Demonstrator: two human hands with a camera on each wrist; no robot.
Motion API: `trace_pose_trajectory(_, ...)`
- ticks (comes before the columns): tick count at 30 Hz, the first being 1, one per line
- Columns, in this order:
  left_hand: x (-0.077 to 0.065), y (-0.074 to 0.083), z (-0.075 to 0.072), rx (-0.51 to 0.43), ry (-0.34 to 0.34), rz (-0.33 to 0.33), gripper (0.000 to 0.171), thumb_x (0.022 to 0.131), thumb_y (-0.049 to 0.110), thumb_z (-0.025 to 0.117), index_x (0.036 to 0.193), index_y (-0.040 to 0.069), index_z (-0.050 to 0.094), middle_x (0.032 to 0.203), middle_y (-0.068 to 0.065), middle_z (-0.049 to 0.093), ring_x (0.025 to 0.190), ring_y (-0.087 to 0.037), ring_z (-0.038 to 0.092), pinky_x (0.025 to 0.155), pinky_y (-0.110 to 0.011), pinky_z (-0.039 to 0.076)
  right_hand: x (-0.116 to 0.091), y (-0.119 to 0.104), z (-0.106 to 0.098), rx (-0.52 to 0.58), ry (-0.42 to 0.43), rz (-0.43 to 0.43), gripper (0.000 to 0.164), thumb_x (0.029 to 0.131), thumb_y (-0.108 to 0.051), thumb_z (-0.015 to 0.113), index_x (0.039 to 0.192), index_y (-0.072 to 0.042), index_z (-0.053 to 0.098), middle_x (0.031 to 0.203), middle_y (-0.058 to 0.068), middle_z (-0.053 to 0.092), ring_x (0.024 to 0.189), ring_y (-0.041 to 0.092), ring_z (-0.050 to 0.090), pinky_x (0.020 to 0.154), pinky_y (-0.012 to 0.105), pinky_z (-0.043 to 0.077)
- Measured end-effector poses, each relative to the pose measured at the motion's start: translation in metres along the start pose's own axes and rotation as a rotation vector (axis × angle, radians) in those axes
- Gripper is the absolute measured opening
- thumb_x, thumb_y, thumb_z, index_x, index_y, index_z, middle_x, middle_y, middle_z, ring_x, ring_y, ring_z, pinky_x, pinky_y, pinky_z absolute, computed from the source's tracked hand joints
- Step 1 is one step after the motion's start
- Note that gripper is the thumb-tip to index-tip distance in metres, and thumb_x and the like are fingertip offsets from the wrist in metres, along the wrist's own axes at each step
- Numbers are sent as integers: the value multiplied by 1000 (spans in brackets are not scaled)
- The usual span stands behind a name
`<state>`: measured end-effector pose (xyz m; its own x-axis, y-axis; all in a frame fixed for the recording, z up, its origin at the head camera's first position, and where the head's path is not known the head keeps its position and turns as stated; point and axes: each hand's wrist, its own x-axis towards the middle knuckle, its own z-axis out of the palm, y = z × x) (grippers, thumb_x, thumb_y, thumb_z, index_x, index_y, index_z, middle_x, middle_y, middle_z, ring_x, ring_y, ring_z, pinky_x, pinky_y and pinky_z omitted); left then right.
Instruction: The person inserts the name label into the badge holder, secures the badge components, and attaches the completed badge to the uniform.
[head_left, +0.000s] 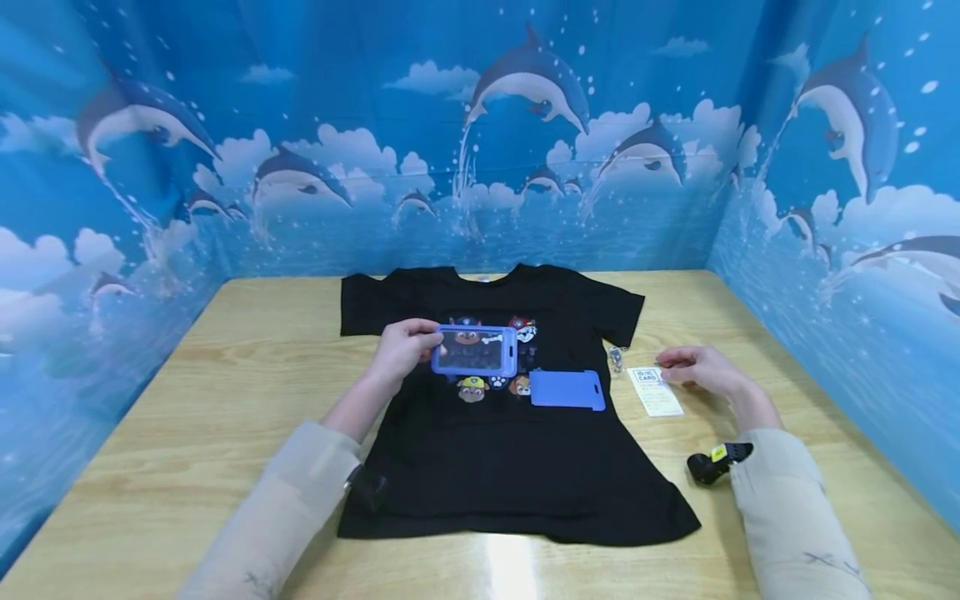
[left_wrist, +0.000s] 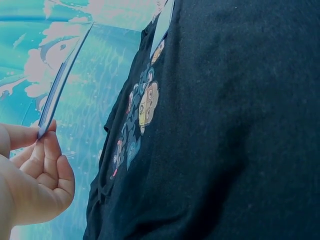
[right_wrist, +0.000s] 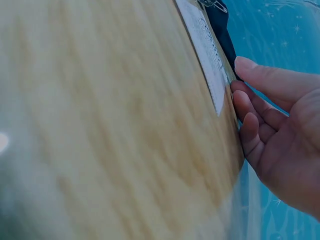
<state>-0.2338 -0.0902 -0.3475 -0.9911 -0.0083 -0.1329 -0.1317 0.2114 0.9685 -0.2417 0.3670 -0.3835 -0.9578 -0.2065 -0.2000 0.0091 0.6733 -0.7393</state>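
Observation:
My left hand pinches the left end of a blue-purple card holder frame with a clear window, held above a black T-shirt. In the left wrist view the frame appears edge-on between thumb and fingers. A flat blue-purple holder piece with a slot at its right end lies on the shirt. My right hand is at the upper right edge of a white printed card on the table. In the right wrist view the thumb is apart from the fingers; whether a fingertip touches the card is unclear.
A small metal clip lies between the shirt's right sleeve and the card. The shirt is spread flat on the wooden table, cartoon print upward. Blue dolphin-print curtains stand behind and at both sides.

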Motion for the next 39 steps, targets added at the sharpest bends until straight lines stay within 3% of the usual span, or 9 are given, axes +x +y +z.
trace_pose_trajectory(4,0,-1,-1,-1,11,9,31,91,9,56,118,-5,58,110,-18,58,78,-16,56,82,-38,48,5,1,1,-35,-3,-1,49,84,-17,69,120,11,52,97,6,59,76,8,47,63,25,42)
trace_pose_trajectory(13,1,-2,1,13,11,12,26,90,9,57,114,-2,60,108,-16,58,78,-17,55,71,-27,47,5,-4,6,-120,-6,-27,44,78,-15,73,111,9,56,93,9,54,81,18,44,68,26,39)
trace_pose_trajectory(31,1,-5,2,22,1,-5,28,91,11,57,116,0,60,109,-15,58,81,-18,56,78,-32,47,8,-11,8,-157,-25,-35,30,79,-9,71,100,7,59,90,9,55,79,18,44,68,30,39)
trace_pose_trajectory(39,3,-5,2,22,6,9,28,90,11,57,115,0,61,110,-15,59,81,-18,56,75,-30,48,7,-19,10,-145,-74,-46,23,80,-4,67,98,6,57,87,7,52,79,19,44,69,31,39)
